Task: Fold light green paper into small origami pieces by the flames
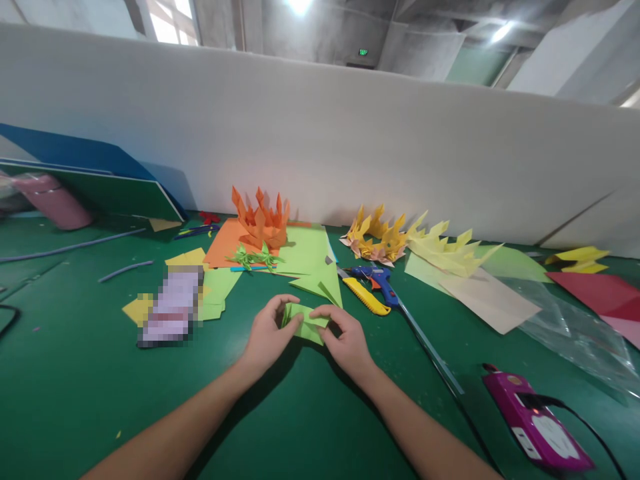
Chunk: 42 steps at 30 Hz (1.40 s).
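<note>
A small folded piece of green paper (310, 327) is held between my two hands, just above the table. My left hand (273, 333) pinches its left side, thumb in front and fingers behind. On the right, my right hand (347, 337) grips the other side, with the index finger along the top edge and the thumb below. Beyond my hands lie green paper sheets (307, 247) and two small green folded-paper pieces (255, 257). An orange folded-paper crown (263, 223) stands on an orange sheet (220, 243) behind them.
Right of my hands lie a yellow utility knife (367, 297) and a blue glue gun (383, 283). Two yellow paper crowns (375, 233) (450, 247) stand farther back. A purple power strip (537, 423) sits front right, a pixelated phone-like object (173, 307) left. A white partition (320, 140) borders the table.
</note>
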{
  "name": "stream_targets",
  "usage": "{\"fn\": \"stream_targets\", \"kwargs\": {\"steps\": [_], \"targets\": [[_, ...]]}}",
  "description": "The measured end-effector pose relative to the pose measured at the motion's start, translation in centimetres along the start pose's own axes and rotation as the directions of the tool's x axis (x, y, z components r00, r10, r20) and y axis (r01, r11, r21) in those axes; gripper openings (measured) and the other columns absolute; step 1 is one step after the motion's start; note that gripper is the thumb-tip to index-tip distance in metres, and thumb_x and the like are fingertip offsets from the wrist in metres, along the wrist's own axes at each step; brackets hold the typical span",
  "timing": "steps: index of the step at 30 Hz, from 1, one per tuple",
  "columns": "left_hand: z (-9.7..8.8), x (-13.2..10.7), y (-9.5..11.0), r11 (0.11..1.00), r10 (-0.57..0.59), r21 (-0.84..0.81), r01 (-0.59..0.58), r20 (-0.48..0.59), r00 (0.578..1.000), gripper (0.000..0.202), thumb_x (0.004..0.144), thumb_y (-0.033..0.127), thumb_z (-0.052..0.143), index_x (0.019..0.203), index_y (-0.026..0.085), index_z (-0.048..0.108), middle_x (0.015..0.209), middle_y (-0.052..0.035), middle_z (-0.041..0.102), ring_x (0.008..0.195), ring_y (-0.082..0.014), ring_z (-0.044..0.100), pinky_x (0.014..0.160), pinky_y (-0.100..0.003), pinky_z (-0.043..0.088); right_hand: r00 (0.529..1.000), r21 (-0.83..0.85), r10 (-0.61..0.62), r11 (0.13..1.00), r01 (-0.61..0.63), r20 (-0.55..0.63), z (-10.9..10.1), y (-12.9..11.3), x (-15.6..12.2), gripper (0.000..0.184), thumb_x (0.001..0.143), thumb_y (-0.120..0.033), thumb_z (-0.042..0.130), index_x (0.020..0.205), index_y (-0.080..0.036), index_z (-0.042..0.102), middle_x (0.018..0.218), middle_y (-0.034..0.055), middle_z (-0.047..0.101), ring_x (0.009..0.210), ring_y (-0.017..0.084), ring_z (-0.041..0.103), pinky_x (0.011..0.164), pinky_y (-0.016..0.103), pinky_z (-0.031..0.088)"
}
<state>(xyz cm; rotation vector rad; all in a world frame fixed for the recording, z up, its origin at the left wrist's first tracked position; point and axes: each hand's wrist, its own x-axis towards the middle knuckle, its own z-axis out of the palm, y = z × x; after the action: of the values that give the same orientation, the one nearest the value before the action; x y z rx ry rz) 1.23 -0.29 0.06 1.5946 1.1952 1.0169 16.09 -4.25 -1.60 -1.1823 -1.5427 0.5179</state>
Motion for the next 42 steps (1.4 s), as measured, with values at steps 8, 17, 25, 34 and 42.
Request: {"fn": "stream_targets", "kwargs": {"steps": [8,17,25,34,42], "targets": [[-0.08,-0.16,0.35,0.996,0.016,0.083,-0.016,-0.003,1.0,0.019,0.065,0.028,0.056,0.083,0.021,0.056,0.066,0.005,0.051,0.057,-0.011,0.043,0.055,-0.022,0.036,0.997,-0.034,0.056,0.998,-0.054,0.052,0.07,-0.04,0.1,0.014,0.076,-0.019,0.048,0.082,-0.02,0.06,0.083,0.0044,0.065,0.074,0.017,0.059,0.064,0.026,0.046],[0.12,-0.54,0.54,0.989,0.053,0.14,-0.056,0.027,0.998,0.018,0.068,0.027,0.055,0.085,0.022,0.057,0.066,0.005,0.053,0.055,-0.0113,0.044,0.054,-0.022,0.036,0.973,0.093,0.23,0.97,-0.227,-0.021,0.37,-0.35,0.27,0.01,0.075,-0.028,0.053,0.077,-0.019,0.056,0.07,0.0005,0.059,0.055,0.012,0.05,0.05,0.023,0.041],[0.34,-0.83,0.57,0.99,0.072,0.116,-0.075,0.03,0.997,0.017,0.069,0.027,0.054,0.085,0.021,0.059,0.068,0.004,0.056,0.055,-0.0112,0.045,0.054,-0.022,0.036,0.951,0.242,0.309,0.925,-0.292,-0.034,0.8,-0.31,0.25,0.014,0.071,-0.032,0.056,0.07,-0.019,0.052,0.066,0.0007,0.058,0.061,0.015,0.054,0.054,0.025,0.043],[0.33,-0.7,0.7,0.999,0.031,0.032,-0.031,-0.005,1.0,0.017,0.067,0.028,0.056,0.082,0.021,0.058,0.066,0.0041,0.054,0.056,-0.0111,0.043,0.054,-0.022,0.035,0.961,0.264,0.274,0.93,-0.255,-0.033,0.74,-0.36,0.3,0.01,0.071,-0.03,0.054,0.072,-0.02,0.053,0.07,0.0013,0.059,0.063,0.015,0.055,0.056,0.025,0.044],[0.05,-0.23,0.98,0.997,-0.003,-0.079,-0.003,-0.08,0.997,0.016,0.066,0.029,0.059,0.079,0.02,0.055,0.072,0.0028,0.057,0.059,-0.0104,0.047,0.056,-0.021,0.04,0.984,0.101,0.181,0.979,-0.179,-0.002,0.32,0.24,0.14,0.019,0.063,-0.014,0.048,0.079,-0.02,0.057,0.075,0.0012,0.061,0.072,0.017,0.056,0.066,0.028,0.045]]}}
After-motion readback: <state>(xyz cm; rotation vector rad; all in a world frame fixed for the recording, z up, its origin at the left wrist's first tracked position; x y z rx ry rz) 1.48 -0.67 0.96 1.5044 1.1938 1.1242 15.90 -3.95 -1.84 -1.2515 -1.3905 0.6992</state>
